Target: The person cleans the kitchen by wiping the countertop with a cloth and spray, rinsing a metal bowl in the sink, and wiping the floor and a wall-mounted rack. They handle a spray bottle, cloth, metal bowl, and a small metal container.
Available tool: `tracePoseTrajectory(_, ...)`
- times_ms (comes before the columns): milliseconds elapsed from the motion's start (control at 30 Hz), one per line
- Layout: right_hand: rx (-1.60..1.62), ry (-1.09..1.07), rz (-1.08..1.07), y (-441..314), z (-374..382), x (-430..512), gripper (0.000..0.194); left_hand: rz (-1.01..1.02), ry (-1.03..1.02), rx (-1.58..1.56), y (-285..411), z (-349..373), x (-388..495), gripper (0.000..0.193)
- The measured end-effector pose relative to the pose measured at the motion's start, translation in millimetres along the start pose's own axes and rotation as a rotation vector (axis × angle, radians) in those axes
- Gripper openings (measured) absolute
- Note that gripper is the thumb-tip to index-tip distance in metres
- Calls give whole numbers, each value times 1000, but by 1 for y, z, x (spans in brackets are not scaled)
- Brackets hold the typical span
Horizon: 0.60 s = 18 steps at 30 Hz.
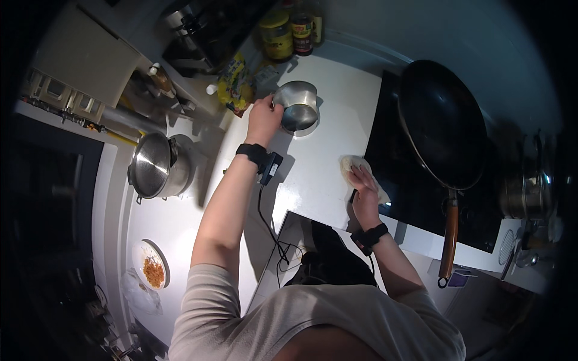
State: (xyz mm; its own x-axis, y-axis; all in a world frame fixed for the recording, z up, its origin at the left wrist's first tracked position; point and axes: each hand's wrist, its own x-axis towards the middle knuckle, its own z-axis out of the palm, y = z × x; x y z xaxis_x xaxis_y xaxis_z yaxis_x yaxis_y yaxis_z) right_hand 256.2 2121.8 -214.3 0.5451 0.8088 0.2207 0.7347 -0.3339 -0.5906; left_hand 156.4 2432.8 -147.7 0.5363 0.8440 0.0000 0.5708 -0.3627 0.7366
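My left hand [265,116] is at the left side of a round metal container [295,94] on the white countertop [316,180], its fingers on the rim. The container looks tilted or raised a little; its inside is partly visible. With spread fingers, my right hand [364,194] presses on a pale cloth [356,169] at the counter's edge beside the black cooktop [388,149]. A large dark wok [442,126] with a wooden handle stands on the cooktop. Both wrists wear black straps with small devices and cables.
Behind the container stand a yellow-labelled jar [276,40], bottles [302,34] and a yellow packet [235,85]. To the left are a lidded steel pot [156,167] and a plate of orange-brown food [153,266]. Metal cookware [526,194] stands at the far right.
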Motion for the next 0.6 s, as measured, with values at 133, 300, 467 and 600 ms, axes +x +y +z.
tracePoseTrajectory(133,-37,-27,-79,-2,-1,5,56,97,106,90,10,-6,-21,26)
tracePoseTrajectory(300,-96,-72,-216,6,-5,11,56,31,270,-168,18,-52,-134,25)
tracePoseTrajectory(467,-10,-61,-304,24,6,17,54,-64,477,-326,31,-114,-279,29)
tracePoseTrajectory(600,-11,-106,-356,48,17,27,53,-114,641,-260,42,-153,-397,27)
